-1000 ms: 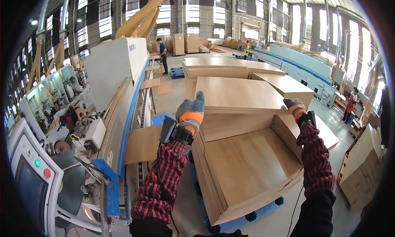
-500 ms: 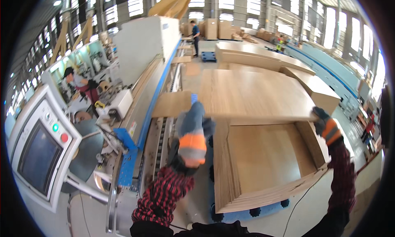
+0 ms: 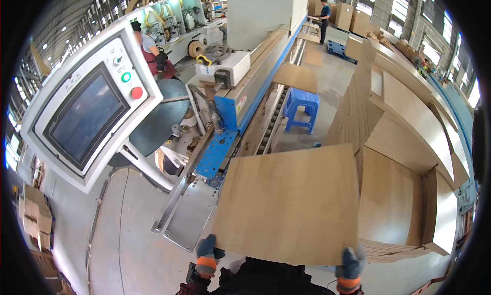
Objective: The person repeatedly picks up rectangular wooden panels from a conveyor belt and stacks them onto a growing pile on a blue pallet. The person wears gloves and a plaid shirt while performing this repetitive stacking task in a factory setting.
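Note:
A flat wood-grain panel (image 3: 286, 205) is held in front of my body, between both gloved hands. My left hand (image 3: 208, 250), in a grey glove with an orange cuff, is closed on its near left corner. At the near right corner my right hand (image 3: 352, 265) grips the edge, slightly blurred; most of its fingers are hidden by the panel. The panel's far left part overlaps the metal end plate (image 3: 192, 215) of the machine. To its right stands a stack of wood panels (image 3: 391, 192), framed by upright boards.
A control console (image 3: 87, 111) with a dark screen stands at the left. Along the machine's blue-edged bed (image 3: 266, 93) lies another panel (image 3: 297, 77), over a blue plastic stool (image 3: 302, 111). Two people (image 3: 325, 21) work farther off, one behind the console. A cable runs along the floor.
The panel has come off the stack, leftward and nearer my body, with both hands on it. My view has turned left, bringing the console and stool more fully into sight.

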{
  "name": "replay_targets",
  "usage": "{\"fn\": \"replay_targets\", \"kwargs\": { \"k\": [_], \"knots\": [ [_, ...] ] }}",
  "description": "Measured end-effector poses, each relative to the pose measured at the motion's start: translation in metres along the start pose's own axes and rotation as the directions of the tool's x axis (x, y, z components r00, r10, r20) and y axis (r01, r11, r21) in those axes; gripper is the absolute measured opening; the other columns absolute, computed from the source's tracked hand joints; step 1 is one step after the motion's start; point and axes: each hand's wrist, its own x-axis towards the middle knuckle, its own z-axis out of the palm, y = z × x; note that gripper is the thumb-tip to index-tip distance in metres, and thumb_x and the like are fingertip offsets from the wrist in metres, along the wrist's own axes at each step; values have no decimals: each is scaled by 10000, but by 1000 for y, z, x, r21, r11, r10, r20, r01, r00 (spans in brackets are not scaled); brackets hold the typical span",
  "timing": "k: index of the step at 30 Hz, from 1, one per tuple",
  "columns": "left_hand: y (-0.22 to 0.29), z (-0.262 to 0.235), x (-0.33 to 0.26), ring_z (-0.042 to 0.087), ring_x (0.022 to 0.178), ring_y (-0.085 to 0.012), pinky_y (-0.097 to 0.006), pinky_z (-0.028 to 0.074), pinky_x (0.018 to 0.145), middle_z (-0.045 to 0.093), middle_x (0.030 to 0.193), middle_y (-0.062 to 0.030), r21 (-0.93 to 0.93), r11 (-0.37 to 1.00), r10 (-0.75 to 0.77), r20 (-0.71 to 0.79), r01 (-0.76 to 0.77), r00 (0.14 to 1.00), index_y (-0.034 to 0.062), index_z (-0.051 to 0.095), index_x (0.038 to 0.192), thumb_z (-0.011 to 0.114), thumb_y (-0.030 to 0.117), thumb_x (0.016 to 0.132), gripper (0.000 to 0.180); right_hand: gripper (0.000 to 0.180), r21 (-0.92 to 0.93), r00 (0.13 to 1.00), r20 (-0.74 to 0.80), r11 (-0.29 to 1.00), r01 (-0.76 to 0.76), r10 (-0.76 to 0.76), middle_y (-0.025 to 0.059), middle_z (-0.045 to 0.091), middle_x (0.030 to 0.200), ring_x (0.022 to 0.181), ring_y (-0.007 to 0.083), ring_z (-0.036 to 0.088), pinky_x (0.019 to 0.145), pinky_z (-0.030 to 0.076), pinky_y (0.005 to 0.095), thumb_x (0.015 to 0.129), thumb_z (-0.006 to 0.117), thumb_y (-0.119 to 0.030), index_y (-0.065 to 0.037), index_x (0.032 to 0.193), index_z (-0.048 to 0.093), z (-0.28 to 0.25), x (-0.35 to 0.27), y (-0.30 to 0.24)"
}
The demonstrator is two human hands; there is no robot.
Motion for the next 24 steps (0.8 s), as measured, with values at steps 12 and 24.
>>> {"fn": "replay_targets", "kwargs": {
  "k": [12,24],
  "knots": [
    [30,21,36,388,1088,-380,-494,344,923,423,1163,-217,744,-375,621,645,-554,446,8,523,1065,537,364,776,459,317,-280,817,281,857,-432,504,57,595,902,754,150,571,632,490,278,817,582,-98,-30,1116,503,69,-5,241],
    [36,121,113,392,1118,-388,-485,321,955,453,1135,-210,588,-471,512,789,-658,339,5,518,1046,536,360,733,474,258,12,875,146,884,-468,461,50,603,851,740,169,582,632,477,300,830,594,-177,-36,1041,549,110,99,256]
  ]
}}
